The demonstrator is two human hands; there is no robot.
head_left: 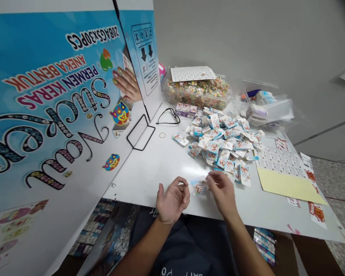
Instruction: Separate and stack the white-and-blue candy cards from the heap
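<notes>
My right hand (222, 191) pinches the right end of a small flat printed carton (199, 187) in white and light blue with a red hand picture. Just left of the carton, my left hand (174, 201) is turned palm up, thumb apart and fingers loosely bent, with nothing lying in the palm. Its fingertips come close to the carton's left end; whether they touch cannot be made out. Beyond my hands spreads a heap of similar small cartons (218, 142) on the white table (149, 172).
On my left stands a large printed box (60, 96). Behind the heap are a clear tub (195, 92) of colourful small pieces and a plastic container (270, 109). Glasses (168, 117), a black wire frame (140, 132) and a rubber band (162, 135) lie left; a yellow sheet (289, 186) lies right.
</notes>
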